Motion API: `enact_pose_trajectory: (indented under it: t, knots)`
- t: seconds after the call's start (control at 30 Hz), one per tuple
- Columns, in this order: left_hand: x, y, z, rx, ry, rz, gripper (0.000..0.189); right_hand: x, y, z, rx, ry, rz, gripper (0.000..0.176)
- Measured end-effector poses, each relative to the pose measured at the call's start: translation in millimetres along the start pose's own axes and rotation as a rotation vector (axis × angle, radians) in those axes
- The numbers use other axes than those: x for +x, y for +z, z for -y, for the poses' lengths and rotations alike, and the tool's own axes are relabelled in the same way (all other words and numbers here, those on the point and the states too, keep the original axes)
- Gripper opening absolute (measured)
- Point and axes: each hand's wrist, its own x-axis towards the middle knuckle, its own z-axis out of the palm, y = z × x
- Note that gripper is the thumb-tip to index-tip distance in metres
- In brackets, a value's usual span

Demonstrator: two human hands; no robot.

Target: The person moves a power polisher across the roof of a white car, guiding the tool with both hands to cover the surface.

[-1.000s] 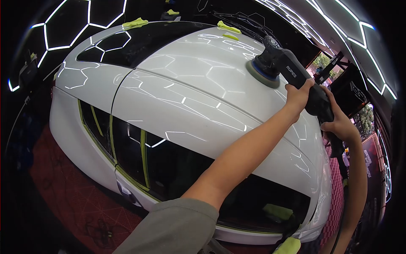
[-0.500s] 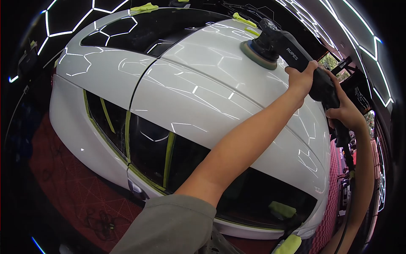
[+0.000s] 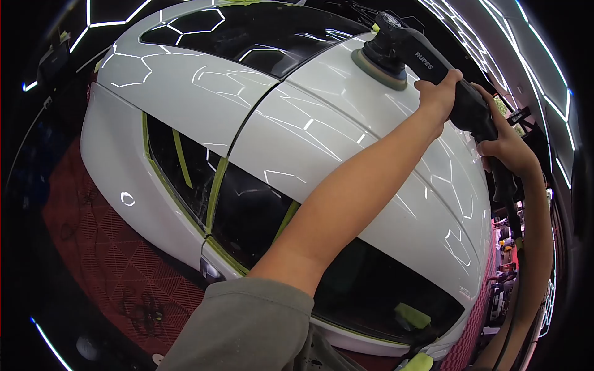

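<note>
A black car polisher (image 3: 427, 62) marked RUPES rests with its round pad (image 3: 380, 69) against the white roof (image 3: 346, 130) of a car. My left hand (image 3: 438, 98) is wrapped around the tool's body just behind the lettering. Farther back, my right hand (image 3: 508, 148) grips the rear handle. A dark power cord hangs from the handle's end and runs down along my right forearm. My left arm crosses over the side windows and hides part of them.
Yellow-green masking tape (image 3: 216, 191) edges the side windows. A yellow-green cloth (image 3: 421, 362) sits near the car's mirror at the bottom. Red grid flooring (image 3: 117, 247) carries a tangled dark cord (image 3: 148, 309). The rear glass (image 3: 247, 37) reflects hexagonal ceiling lights.
The camera view has shifted, so the car appears farther right and tilted. Both hands keep their hold on the polisher, whose pad stands close to the dark rear glass and yellow-green cloth.
</note>
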Motion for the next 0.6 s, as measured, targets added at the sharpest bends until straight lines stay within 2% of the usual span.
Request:
enact_pose_trajectory:
  t: [0.07,0.17,0.3,0.37,0.4,0.47,0.53,0.6]
  knots:
    - [4.6,-6.7,-5.9,0.098,0.058,-0.054,0.083,7.6,5.4,6.2,-0.007,-0.005,0.009,0.105]
    - [2.2,-14.9,-22.4,0.102,0.069,-0.153,0.076,22.5,12.4,12.9,-0.061,-0.034,0.002,0.104]
    - [15.0,-26.2,-38.0,0.091,0.064,-0.099,0.073,44.3,14.5,17.1,-0.102,-0.075,-0.033,0.105]
    - [20.1,-26.3,-42.4,0.098,0.061,-0.147,0.071,53.9,13.4,16.4,-0.123,-0.067,-0.054,0.106]
    - [23.4,-26.7,-44.7,0.098,0.063,-0.142,0.071,59.6,13.5,15.9,-0.131,-0.089,-0.058,0.106]
    - [30.0,-27.0,-48.3,-0.003,0.085,-0.107,0.097,63.5,11.3,16.9,-0.14,-0.107,-0.071,0.106]
    - [37.9,-28.5,-51.9,0.009,0.091,-0.118,0.095,62.9,12.8,32.0,-0.114,-0.036,-0.001,0.104]
    - [43.9,-26.0,-55.2,0.148,0.08,-0.232,0.061,79.0,7.9,16.6,-0.124,-0.081,-0.037,0.102]
